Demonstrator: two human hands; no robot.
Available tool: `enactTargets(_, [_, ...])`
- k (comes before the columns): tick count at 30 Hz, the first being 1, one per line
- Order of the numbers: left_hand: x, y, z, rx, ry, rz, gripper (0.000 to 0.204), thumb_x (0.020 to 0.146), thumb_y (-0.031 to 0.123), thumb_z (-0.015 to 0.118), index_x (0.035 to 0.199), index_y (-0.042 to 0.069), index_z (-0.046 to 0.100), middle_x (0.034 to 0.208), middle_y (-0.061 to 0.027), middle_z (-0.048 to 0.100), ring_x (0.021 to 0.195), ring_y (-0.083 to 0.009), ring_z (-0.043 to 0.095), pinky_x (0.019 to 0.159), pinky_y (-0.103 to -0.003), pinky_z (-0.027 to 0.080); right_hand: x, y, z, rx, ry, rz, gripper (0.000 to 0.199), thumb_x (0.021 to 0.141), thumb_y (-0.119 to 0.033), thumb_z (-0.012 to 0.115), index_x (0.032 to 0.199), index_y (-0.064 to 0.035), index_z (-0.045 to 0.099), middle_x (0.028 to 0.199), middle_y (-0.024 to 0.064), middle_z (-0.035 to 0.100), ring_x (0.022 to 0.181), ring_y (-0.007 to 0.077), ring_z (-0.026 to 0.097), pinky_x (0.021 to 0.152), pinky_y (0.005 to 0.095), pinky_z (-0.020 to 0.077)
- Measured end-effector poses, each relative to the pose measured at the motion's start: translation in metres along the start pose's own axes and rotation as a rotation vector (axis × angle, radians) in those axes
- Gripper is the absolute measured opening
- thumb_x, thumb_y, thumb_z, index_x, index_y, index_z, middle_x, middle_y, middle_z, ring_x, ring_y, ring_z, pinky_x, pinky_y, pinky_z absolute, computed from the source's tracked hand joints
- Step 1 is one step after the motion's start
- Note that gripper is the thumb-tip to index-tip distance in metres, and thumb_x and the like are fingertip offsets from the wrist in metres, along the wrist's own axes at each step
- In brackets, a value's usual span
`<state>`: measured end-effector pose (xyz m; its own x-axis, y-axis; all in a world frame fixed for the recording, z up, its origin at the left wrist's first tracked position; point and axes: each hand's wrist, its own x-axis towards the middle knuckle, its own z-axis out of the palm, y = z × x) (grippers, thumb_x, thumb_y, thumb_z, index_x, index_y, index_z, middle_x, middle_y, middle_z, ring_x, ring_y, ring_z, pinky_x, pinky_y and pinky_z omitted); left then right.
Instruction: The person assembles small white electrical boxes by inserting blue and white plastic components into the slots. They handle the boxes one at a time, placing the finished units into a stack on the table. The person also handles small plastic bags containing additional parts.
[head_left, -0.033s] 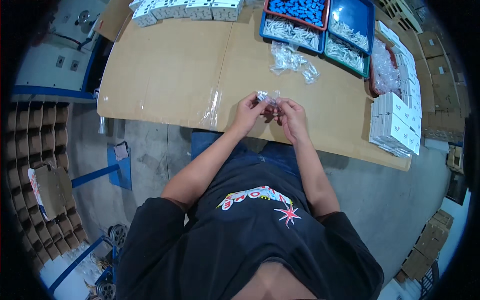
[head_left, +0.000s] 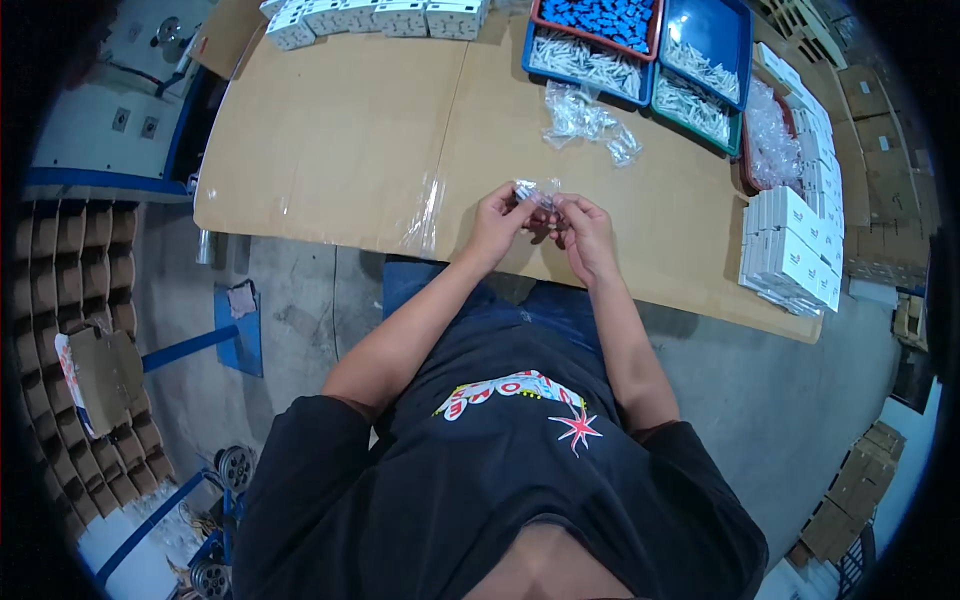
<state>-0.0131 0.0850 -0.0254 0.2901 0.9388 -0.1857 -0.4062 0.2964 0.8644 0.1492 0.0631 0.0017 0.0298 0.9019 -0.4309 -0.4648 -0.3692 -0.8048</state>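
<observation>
Close to the table's near edge, my two hands meet around a small clear plastic bag (head_left: 545, 197). My left hand (head_left: 497, 222) pinches its left side, where a small pale piece shows near the fingertips, too small to name. On the bag's right side, my right hand (head_left: 585, 233) has thumb and fingers closed. Fingers cover much of the bag, so its contents are hard to make out. Beyond my hands lies a loose heap of clear plastic bags (head_left: 578, 118) on the cardboard-covered table (head_left: 340, 150).
At the back stand a red tray of blue pieces (head_left: 600, 22), a blue tray of white slender pieces (head_left: 585, 66) and a green tray (head_left: 690, 108). White boxes (head_left: 795, 250) are stacked at the right edge; more white boxes (head_left: 400, 18) line the far left.
</observation>
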Motion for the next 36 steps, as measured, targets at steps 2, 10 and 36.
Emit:
enactTargets(2, [0.005, -0.007, -0.003, -0.022, 0.022, 0.012, 0.016, 0.102, 0.016, 0.063, 0.109, 0.001, 0.063, 0.094, -0.0043, 0.07, 0.083, -0.0111, 0.068, 0.074, -0.026, 0.057, 0.004, -0.001, 0.001, -0.004, 0.007, 0.016, 0.01, 0.096, -0.013, 0.068, 0.099, -0.0031, 0.07, 0.082, 0.0017, 0.068, 0.07, 0.0093, 0.063, 0.06, 0.0241, 0.0482])
enactTargets(10, [-0.001, 0.004, 0.015, -0.098, 0.174, 0.117, 0.015, 0.095, 0.006, 0.069, 0.108, 0.002, 0.063, 0.113, -0.0083, 0.056, 0.088, -0.0101, 0.065, 0.071, -0.024, 0.055, -0.002, -0.006, 0.001, -0.1, -0.031, -0.035, 0.008, 0.094, -0.011, 0.072, 0.096, -0.0039, 0.069, 0.084, 0.0026, 0.069, 0.072, 0.0084, 0.063, 0.057, 0.0222, 0.0488])
enactTargets(36, [-0.007, -0.008, 0.015, 0.348, 0.116, 0.324, 0.005, 0.098, 0.002, 0.063, 0.098, -0.002, 0.06, 0.102, -0.0045, 0.053, 0.076, -0.0089, 0.062, 0.061, -0.022, 0.053, 0.002, 0.007, 0.005, -0.509, 0.069, -0.278, 0.011, 0.097, -0.011, 0.068, 0.098, 0.0004, 0.064, 0.081, 0.0034, 0.067, 0.068, 0.0077, 0.064, 0.057, 0.0232, 0.0539])
